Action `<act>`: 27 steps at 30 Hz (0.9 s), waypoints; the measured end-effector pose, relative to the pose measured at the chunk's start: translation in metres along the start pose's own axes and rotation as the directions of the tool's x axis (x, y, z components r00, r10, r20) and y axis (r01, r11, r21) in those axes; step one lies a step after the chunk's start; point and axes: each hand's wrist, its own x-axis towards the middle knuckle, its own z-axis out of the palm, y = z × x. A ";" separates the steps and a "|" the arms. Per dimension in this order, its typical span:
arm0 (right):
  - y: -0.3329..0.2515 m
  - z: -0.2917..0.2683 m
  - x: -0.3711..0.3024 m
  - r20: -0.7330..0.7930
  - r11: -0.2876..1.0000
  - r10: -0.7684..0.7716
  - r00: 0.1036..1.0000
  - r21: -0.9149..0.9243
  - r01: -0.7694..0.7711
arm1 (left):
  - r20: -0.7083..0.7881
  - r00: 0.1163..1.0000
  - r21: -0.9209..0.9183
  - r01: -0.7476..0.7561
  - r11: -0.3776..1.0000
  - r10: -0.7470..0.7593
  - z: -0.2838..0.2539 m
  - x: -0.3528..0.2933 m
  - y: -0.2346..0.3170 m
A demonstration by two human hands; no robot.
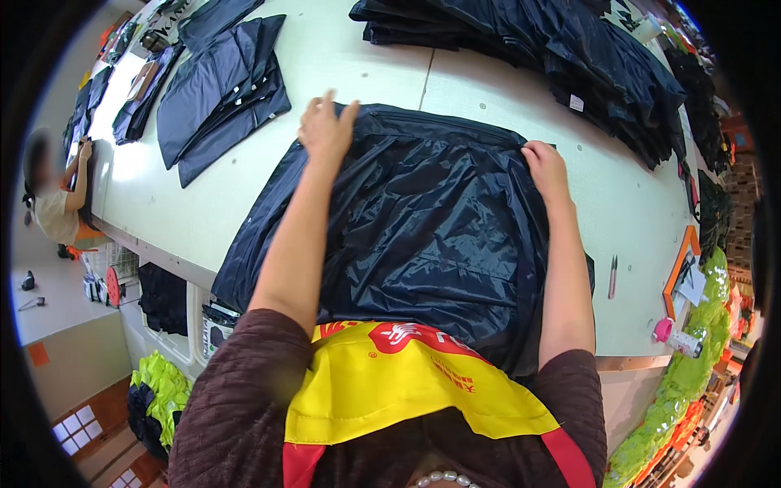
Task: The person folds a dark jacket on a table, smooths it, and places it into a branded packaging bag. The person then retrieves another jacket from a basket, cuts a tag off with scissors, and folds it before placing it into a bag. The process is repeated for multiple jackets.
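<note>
A shiny dark navy garment (pixel 431 220) lies spread in front of me, its near part hanging over the table's edge against my yellow apron. A stitched band runs along its far edge, and the cloth is wrinkled across the middle. My left hand (pixel 325 130) is at the far left corner, fingers and thumb apart; whether it touches the cloth is hard to make out. At the far right corner, my right hand (pixel 547 169) pinches the garment's edge between thumb and fingers.
The pale table (pixel 390 77) holds a stack of dark garments (pixel 537 49) at far right and folded dark garments (pixel 224 93) at left. To the right lie small snips (pixel 613 276), an orange-framed tray (pixel 679 272) and a bottle (pixel 683 340). Another person (pixel 61 203) works at far left.
</note>
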 end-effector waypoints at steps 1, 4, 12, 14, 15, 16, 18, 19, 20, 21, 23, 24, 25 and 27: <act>0.006 -0.008 -0.010 -0.061 0.999 0.021 0.998 0.029 -0.019 | 0.092 0.995 0.018 0.038 0.999 -0.040 -0.011 0.005 -0.021; 0.071 -0.065 -0.076 -0.123 0.968 0.225 0.966 -0.089 -0.237 | 0.375 0.883 0.253 0.195 0.948 -0.282 -0.050 -0.002 -0.062; 0.228 -0.171 -0.314 -0.103 0.527 0.765 0.636 -0.467 -0.710 | 0.308 0.944 -0.206 0.190 0.960 -0.121 -0.049 -0.054 -0.104; 0.224 -0.165 -0.315 -0.104 0.565 0.774 0.625 -0.334 -0.755 | 0.040 0.993 -0.213 -0.102 0.972 0.113 -0.051 -0.071 -0.093; 0.202 -0.161 -0.299 -0.058 0.493 0.846 0.530 -0.291 -0.820 | -0.023 0.985 -0.195 -0.173 0.966 0.171 -0.055 -0.077 -0.090; 0.182 -0.162 -0.288 -0.015 0.403 0.907 0.420 -0.257 -0.878 | -0.080 0.969 -0.180 -0.245 0.953 0.234 -0.057 -0.082 -0.088; 0.173 -0.171 -0.286 0.217 0.268 0.915 0.339 0.300 -0.916 | -0.078 0.973 -0.195 -0.228 0.954 0.217 -0.058 -0.084 -0.086; 0.169 -0.175 -0.287 0.337 0.118 0.878 0.339 0.536 -0.836 | -0.079 0.977 -0.212 -0.210 0.954 0.198 -0.058 -0.084 -0.086; 0.163 -0.178 -0.284 0.318 0.110 0.811 0.491 0.741 -0.662 | -0.086 0.981 -0.226 -0.191 0.955 0.176 -0.059 -0.083 -0.086; 0.155 -0.181 -0.286 0.256 0.067 0.737 0.626 0.893 -0.445 | -0.101 0.978 -0.227 -0.202 0.953 0.183 -0.058 -0.083 -0.089; 0.095 -0.173 -0.262 0.046 0.073 0.772 0.634 0.984 -0.160 | -0.129 0.972 -0.221 -0.220 0.950 0.195 -0.055 -0.085 -0.096; 0.062 -0.175 -0.244 0.044 0.038 0.750 0.660 0.993 -0.108 | -0.083 0.980 -0.224 -0.197 0.955 0.183 -0.058 -0.085 -0.095; 0.038 -0.178 -0.230 0.038 0.000 0.730 0.683 0.999 -0.055 | -0.037 0.984 -0.225 -0.177 0.958 0.173 -0.062 -0.085 -0.094; 0.080 -0.194 -0.249 0.001 -0.021 0.517 0.856 1.000 0.011 | 0.174 0.982 -0.238 -0.033 0.971 0.076 -0.069 -0.081 -0.090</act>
